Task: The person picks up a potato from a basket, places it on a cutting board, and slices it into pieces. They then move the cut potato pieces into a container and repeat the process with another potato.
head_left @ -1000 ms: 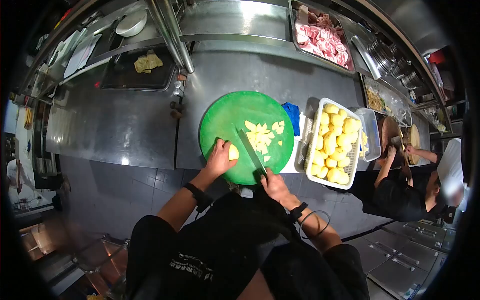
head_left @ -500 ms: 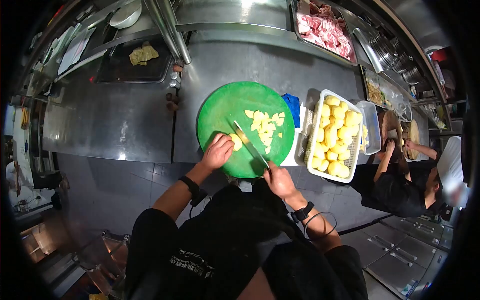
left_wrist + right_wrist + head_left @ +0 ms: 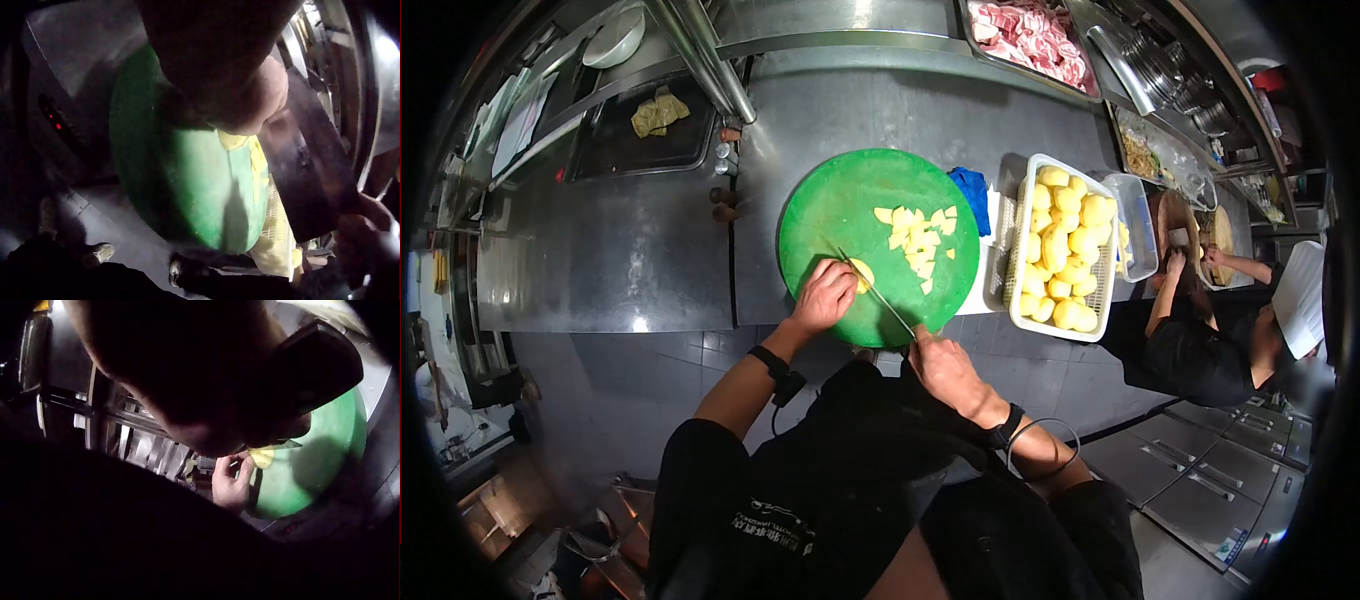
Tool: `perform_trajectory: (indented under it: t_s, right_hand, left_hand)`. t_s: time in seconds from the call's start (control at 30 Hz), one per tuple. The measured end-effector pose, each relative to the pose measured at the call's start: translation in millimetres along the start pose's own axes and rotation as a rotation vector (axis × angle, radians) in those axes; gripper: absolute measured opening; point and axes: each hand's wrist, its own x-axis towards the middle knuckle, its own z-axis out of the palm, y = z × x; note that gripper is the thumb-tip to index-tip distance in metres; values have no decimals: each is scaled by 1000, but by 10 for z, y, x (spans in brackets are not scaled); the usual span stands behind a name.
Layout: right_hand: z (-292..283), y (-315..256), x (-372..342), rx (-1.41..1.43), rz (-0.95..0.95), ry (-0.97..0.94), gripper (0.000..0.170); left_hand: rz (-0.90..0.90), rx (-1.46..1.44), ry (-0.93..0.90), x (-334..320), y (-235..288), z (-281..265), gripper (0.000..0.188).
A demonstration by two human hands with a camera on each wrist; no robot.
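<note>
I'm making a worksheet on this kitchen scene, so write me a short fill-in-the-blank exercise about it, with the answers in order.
The round cutting board is ____ in color.
While the left hand holds a potato on the board, the right hand grips the handle of a ____.
The cloth between the board and the white basket is ____.
The metal tray beyond the basket holds raw, pinkish ____.

Missing words: green; knife; blue; meat.

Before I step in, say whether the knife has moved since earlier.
Yes: against the green board, the knife has swung left, away from the cut pieces, toward the held potato.
</note>
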Motion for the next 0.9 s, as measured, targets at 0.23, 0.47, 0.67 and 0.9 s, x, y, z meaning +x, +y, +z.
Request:
perform_trajectory:
  t_s: [0.23, 0.47, 0.67, 0.9]
  right_hand:
    - [558, 365, 403, 56, -29, -11, 17]
    - [679, 390, 650, 110, 3, 17, 21]
    - [788, 394, 607, 123, -42, 26, 26]
    - [698, 375, 554, 92, 48, 43, 32]
  left_hand:
    - [0, -2, 14, -28, -41, 23, 14]
    - [-60, -21, -60, 4, 11, -35, 24]
    - [154, 261, -213, 480, 329, -462, 43]
    - [452, 309, -632, 949, 0, -175, 8]
